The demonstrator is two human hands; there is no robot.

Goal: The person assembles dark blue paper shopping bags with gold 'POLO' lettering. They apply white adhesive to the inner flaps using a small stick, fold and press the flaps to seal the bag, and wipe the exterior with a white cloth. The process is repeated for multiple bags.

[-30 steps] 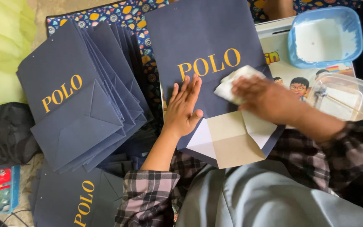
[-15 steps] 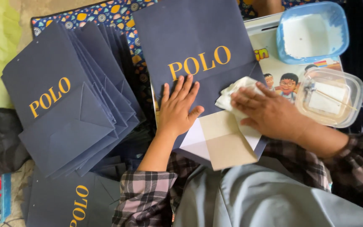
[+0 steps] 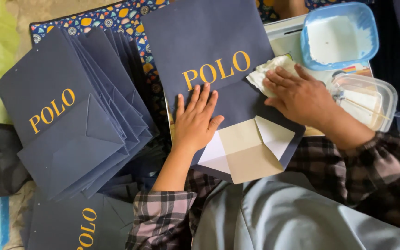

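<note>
A flat navy paper bag (image 3: 218,41) with gold lettering lies in front of me, its bottom flaps (image 3: 246,150) folded open and showing beige and white inner paper. My left hand (image 3: 195,118) presses flat on the bag, fingers spread. At the bag's right edge my right hand (image 3: 299,95) holds a crumpled white cloth (image 3: 269,69) against it.
A fanned stack of the same navy bags (image 3: 65,120) lies to the left, with another bag (image 3: 70,222) below it. A blue tub of white paste (image 3: 339,34) and a clear plastic container (image 3: 366,99) sit at the right on a printed book. A patterned mat (image 3: 116,16) lies underneath.
My right hand with the cloth has shifted slightly along the bag's right edge. My left hand stays flat on the bag.
</note>
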